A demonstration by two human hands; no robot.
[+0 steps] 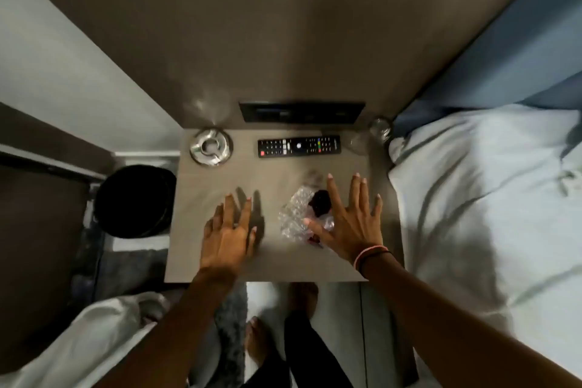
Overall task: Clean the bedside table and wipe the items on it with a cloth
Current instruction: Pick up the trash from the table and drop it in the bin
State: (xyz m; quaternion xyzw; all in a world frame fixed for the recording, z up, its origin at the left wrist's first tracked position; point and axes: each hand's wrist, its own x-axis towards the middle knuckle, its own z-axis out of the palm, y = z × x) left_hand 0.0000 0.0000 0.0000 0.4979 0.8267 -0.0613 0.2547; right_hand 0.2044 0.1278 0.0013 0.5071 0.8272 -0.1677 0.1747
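Note:
The brown bedside table [220, 268] carries a silver ashtray [211, 146] at its back left, a black remote [299, 146] at the back middle and clear glasses [379, 128] at the back right. A crumpled clear plastic wrapper [294, 217] with a dark lump [320, 202] on it lies in the middle. My left hand [228, 235] hovers over the front left of the table, fingers spread, holding nothing. My right hand [349, 220] is spread over the wrapper's right side, thumb touching it. A white cloth [104, 334] hangs at the lower left.
A black round bin [135, 200] stands on the floor left of the table. A bed with white bedding [478, 198] borders the table's right side. A dark switch panel [300, 111] is set in the wall behind. My bare feet [258, 343] are below the table's front edge.

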